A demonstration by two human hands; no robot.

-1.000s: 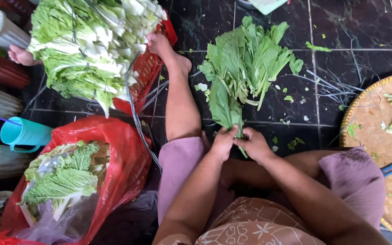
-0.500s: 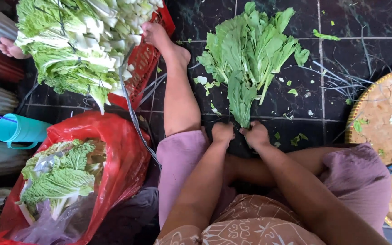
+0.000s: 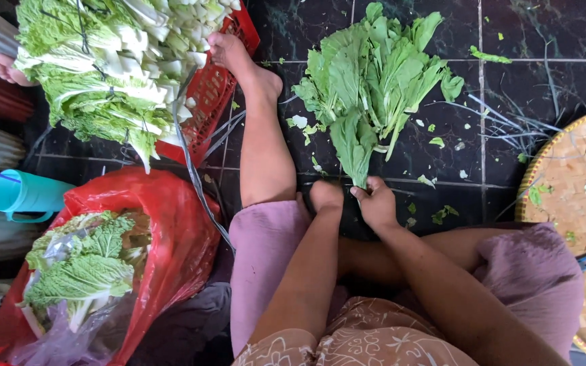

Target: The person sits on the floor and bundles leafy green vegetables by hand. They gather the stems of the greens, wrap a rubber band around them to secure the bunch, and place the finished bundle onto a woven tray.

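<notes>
A bunch of leafy greens [image 3: 374, 88] lies on the dark tiled floor [image 3: 544, 41], its stems pointing toward me. My right hand [image 3: 376, 203] grips the stem end of the bunch. My left hand [image 3: 325, 196] is closed right beside it at the same stems; what it holds is hidden. My bare left leg [image 3: 262, 135] stretches forward to the left of the greens.
A red crate [image 3: 215, 88] piled with cabbage heads [image 3: 103, 68] stands at the upper left. A red plastic bag [image 3: 164, 251] holds more leafy cabbage [image 3: 83, 271]. A teal cup [image 3: 25, 195] sits at the left. A woven tray [image 3: 571, 210] with some greens lies at the right.
Both hands have stayed at the stem end of the bunch, working it. The view has shifted slightly, so the bunch and hands sit lower and further right.
</notes>
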